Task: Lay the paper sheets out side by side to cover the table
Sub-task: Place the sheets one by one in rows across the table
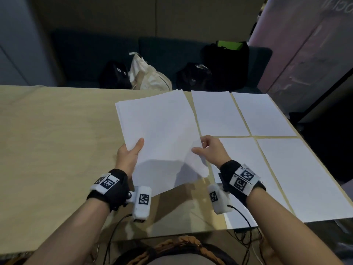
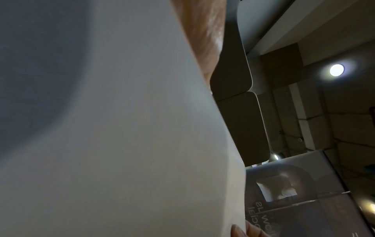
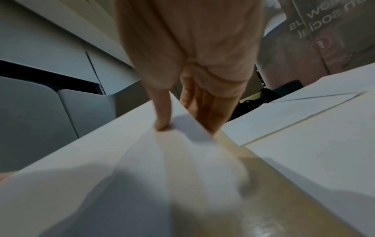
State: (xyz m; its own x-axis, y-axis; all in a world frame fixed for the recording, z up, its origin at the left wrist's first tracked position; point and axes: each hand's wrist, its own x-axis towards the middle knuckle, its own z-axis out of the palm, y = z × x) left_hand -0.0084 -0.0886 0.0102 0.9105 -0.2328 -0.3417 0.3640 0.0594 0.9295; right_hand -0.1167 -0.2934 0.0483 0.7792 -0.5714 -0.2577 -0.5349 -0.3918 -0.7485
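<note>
The left hand (image 1: 129, 153) is gripping the stack of paper sheets (image 1: 160, 134) above the surface (image 1: 57, 131), thumb on top. The right hand (image 1: 212, 148) is pinching the stack's right edge (top sheet lifting). Four laid sheets (image 1: 219, 113) are lying side by side at right.

An office lounge: upholstered bench (image 1: 107, 54) with bags (image 1: 225, 64), branded glass partition (image 1: 305, 54).

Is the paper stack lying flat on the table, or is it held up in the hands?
Held up. The left hand grips the paper stack, the right hand pinches its edge, and its shadow falls on the table.
</note>
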